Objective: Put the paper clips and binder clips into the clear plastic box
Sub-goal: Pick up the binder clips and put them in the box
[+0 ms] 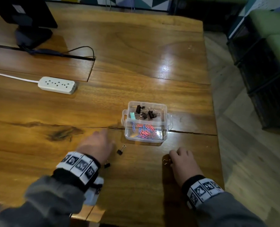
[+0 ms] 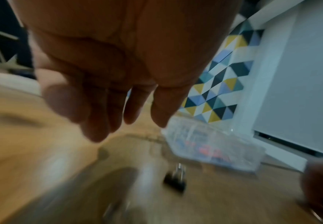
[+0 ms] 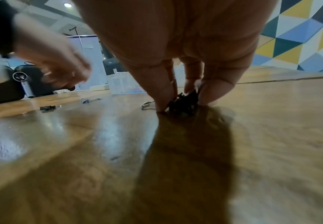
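Note:
The clear plastic box (image 1: 165, 110) stands on the wooden table (image 1: 136, 63); its far half holds black binder clips (image 1: 145, 112), its near half pink and blue paper clips (image 1: 145, 131). My right hand (image 1: 181, 158) is down on the table near the front, thumb and fingers pinching a black binder clip (image 3: 185, 100) whose wire handle (image 1: 166, 161) sticks out to the left. My left hand (image 1: 96, 145) hovers left of the box with straight fingers (image 2: 99, 121), holding nothing. Loose black binder clips lie on the table: one (image 1: 121, 150) just right of that hand, another (image 1: 107, 165) by its wrist.
A white power strip (image 1: 57, 85) with its cord lies at the left. A black monitor stand (image 1: 32, 35) and cable sit at the back left. The table's right edge (image 1: 216, 128) drops to a wood floor, where dark crates (image 1: 264, 79) stand.

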`<state>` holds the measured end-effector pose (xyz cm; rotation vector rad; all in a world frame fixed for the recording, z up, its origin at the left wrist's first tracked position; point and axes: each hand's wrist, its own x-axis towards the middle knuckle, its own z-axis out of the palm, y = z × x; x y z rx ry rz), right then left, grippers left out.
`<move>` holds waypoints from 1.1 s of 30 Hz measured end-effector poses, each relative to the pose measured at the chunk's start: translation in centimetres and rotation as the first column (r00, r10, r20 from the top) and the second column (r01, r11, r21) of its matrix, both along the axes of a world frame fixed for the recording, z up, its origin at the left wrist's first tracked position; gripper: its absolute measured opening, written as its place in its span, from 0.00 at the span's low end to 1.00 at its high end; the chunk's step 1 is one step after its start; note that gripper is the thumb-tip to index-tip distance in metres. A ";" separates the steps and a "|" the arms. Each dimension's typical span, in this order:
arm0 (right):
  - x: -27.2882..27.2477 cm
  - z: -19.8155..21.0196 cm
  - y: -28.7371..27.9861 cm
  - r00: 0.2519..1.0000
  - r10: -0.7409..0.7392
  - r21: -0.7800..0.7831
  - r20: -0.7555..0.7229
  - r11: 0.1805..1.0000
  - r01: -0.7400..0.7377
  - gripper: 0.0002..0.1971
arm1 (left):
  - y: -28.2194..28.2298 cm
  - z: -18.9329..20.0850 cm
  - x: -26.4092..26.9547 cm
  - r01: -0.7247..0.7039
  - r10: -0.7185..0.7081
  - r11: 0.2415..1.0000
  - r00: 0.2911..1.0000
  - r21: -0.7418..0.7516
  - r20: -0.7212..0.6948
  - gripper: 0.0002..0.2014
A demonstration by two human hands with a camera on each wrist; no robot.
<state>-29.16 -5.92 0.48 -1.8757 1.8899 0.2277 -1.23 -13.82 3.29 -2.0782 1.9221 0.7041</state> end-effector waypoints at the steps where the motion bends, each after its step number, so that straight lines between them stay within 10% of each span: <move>1: 0.0 0.1 -0.2 1.000 -0.005 -0.001 0.014 1.000 0.005 0.21 | 1.5 -0.6 0.7 -0.015 0.012 0.997 0.999 0.078 0.036 0.21; 10: -0.4 0.5 -0.7 0.993 -0.087 0.111 0.085 0.991 0.077 0.08 | 4.9 -3.2 -0.2 -0.126 0.131 0.988 0.990 0.091 -0.050 0.12; 14: -1.0 1.2 -0.1 0.913 -0.338 0.183 0.228 0.936 0.300 0.06 | 3.9 -2.6 0.0 -0.207 0.202 0.978 0.959 -0.002 -0.200 0.03; 16: -1.1 1.9 -0.1 0.728 -0.564 0.278 0.390 0.826 0.491 0.03 | 3.5 -2.6 -0.3 -0.206 0.177 0.975 0.947 -0.085 -0.267 0.06; 20: -0.2 3.6 -1.7 -0.003 -0.761 0.609 0.649 0.517 0.601 0.07 | 3.3 -3.7 -1.6 -0.095 0.057 0.991 0.939 -0.095 -0.338 0.07; 24: 1.0 4.4 -6.6 -0.296 -0.675 0.704 0.676 0.471 0.532 0.06 | 3.2 -4.6 -2.9 0.013 -0.013 1.000 0.983 -0.004 -0.184 0.17; 27: 2.2 3.9 -10.8 -0.289 -0.668 0.698 0.686 0.492 0.519 0.09 | 2.7 -4.7 -2.8 0.075 -0.072 0.997 0.983 0.008 -0.171 0.15; 33: 2.8 4.6 -12.2 -0.033 -0.695 0.595 0.718 0.590 0.546 0.14 | 0.6 -1.3 -3.0 -0.019 -0.011 0.993 0.966 -0.115 -0.259 0.11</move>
